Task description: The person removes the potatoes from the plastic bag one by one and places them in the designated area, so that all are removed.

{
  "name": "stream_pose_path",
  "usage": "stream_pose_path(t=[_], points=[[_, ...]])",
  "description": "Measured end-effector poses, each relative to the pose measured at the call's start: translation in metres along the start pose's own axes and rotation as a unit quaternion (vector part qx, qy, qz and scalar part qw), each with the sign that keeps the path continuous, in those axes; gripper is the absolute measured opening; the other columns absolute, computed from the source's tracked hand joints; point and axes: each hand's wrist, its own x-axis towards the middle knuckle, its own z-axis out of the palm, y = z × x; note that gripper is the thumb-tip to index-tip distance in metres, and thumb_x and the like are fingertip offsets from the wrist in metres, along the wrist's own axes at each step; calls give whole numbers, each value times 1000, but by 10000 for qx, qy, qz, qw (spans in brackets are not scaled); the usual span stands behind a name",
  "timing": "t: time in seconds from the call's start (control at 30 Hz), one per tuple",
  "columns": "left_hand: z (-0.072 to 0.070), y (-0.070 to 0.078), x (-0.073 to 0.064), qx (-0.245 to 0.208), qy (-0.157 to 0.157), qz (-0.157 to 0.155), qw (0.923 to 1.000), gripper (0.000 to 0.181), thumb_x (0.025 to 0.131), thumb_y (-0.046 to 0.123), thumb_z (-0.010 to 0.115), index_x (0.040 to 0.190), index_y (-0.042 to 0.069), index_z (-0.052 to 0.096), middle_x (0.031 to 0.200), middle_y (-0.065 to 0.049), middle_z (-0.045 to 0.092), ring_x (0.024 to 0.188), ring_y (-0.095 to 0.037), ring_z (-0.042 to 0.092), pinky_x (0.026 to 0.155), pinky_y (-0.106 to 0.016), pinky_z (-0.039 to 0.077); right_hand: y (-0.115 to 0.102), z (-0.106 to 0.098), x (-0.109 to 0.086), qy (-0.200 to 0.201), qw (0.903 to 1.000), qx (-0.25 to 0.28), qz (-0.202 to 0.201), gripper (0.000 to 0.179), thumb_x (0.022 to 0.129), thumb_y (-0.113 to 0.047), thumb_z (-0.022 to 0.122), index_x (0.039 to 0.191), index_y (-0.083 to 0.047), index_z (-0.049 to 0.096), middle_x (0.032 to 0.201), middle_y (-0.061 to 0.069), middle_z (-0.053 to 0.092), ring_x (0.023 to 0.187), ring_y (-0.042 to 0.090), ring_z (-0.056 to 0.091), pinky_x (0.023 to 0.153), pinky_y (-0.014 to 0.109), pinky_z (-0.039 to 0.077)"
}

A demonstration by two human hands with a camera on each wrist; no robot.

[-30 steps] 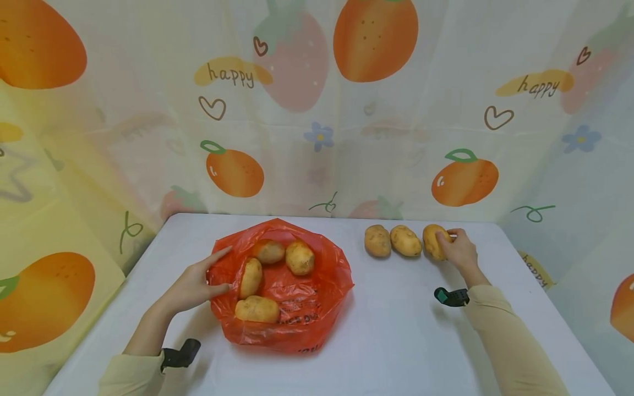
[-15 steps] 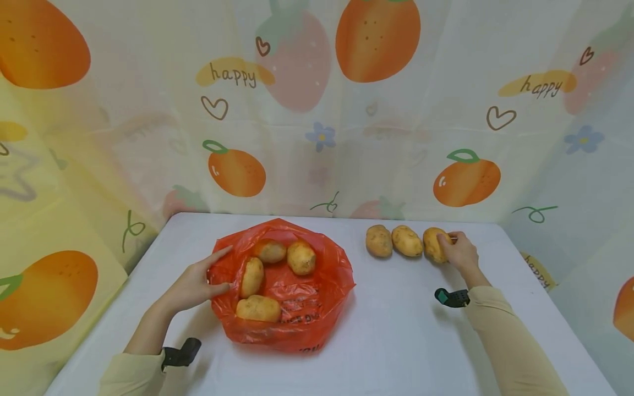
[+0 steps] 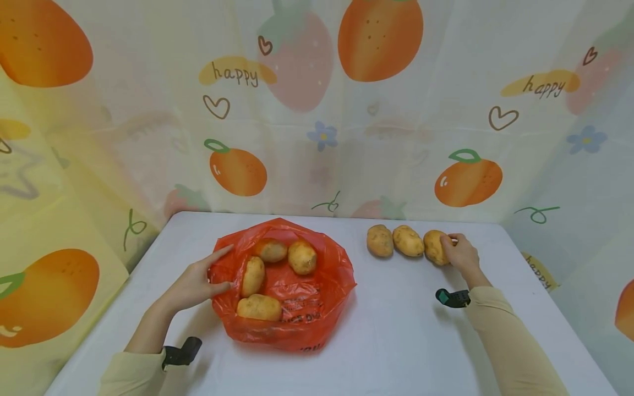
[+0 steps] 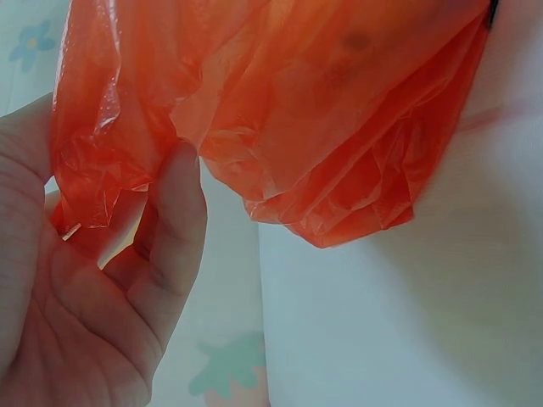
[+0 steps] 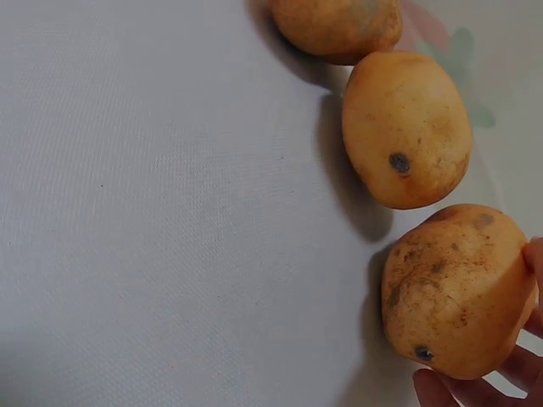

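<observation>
A red plastic bag [image 3: 292, 333] stands with its mouth spread wide at the middle left of the table. Several potatoes lie inside, among them one potato [image 3: 259, 308] near the front wall. My left hand [image 3: 190, 286] holds the bag's left rim, fingers and thumb spread along it; in the left wrist view the thin red film passes between the fingers [image 4: 180, 216] and thumb. On the far right, my right hand [image 3: 460, 254] grips a potato [image 3: 435, 247] from its right side, fingertips under its edge in the right wrist view. This potato ends a row of three.
Left of the gripped potato are a middle potato [image 3: 408, 241] and a left potato [image 3: 380, 241], near the table's back edge. The white table [image 3: 396, 330] ends at a curtain [image 3: 376, 137] printed with fruit. Wrist cameras are strapped on both arms.
The potato in my right hand has come slightly toward the front, next to the middle potato. My left hand stays at the bag's rim.
</observation>
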Motion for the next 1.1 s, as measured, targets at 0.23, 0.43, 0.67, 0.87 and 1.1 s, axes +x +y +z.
stream_pose_path(t=[0.23,0.43,0.67,0.87,1.1], points=[[1,1,0,-19,20,23,10000,77,78,23,73,144,22,32,120,-19,55,91,-19,60,71,-24,51,-1,0,-1,-1,9998,137,-124,62,96,-40,29,137,7,28,133,34,36,119,48,37,97,55,34],[0,0,-1,-44,11,18,10000,77,79,22,73,144,22,32,122,-20,53,92,-21,59,71,-25,52,4,2,2,-22,9995,-92,-304,68,94,-44,36,137,8,27,132,37,33,119,50,35,97,58,32],[1,0,0,-124,-19,-4,9999,77,79,20,72,144,22,31,121,-21,54,90,-20,60,70,-26,53,8,6,5,-25,9990,-269,-361,77,91,-44,45,138,12,22,130,40,32,117,51,35,95,58,33],[1,-1,-1,-73,6,-14,10000,77,79,20,72,144,22,31,121,-20,54,91,-20,59,70,-26,53,6,7,4,-25,9997,-126,-205,76,92,-42,44,139,12,19,136,38,28,121,51,32,99,59,31],[1,-2,-1,-66,6,-62,10000,77,79,21,72,144,22,31,121,-20,54,90,-20,59,70,-26,53,5,7,2,-93,9999,39,-28,76,92,-44,42,140,10,17,138,37,26,124,51,30,101,59,29]])
